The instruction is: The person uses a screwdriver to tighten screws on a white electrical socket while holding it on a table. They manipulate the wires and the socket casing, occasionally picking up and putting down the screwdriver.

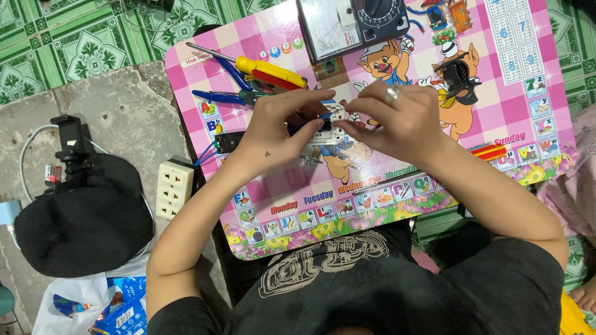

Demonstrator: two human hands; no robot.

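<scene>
My left hand point(282, 127) and my right hand point(397, 118) meet over the middle of a pink children's lap table point(372, 192). Together they grip a small white electrical part point(329, 127) with dark slots and a blue wire running from it. My right hand wears a ring. Most of the white part is hidden under my fingers.
Blue-handled pliers point(226, 96), a yellow-and-red screwdriver point(270, 71), an analog multimeter point(354, 25) and a black clip-like part point(459, 77) lie on the table. A red tool point(487, 151) sits at the right. On the floor left are a white power strip point(172, 188) and a black cap point(84, 223).
</scene>
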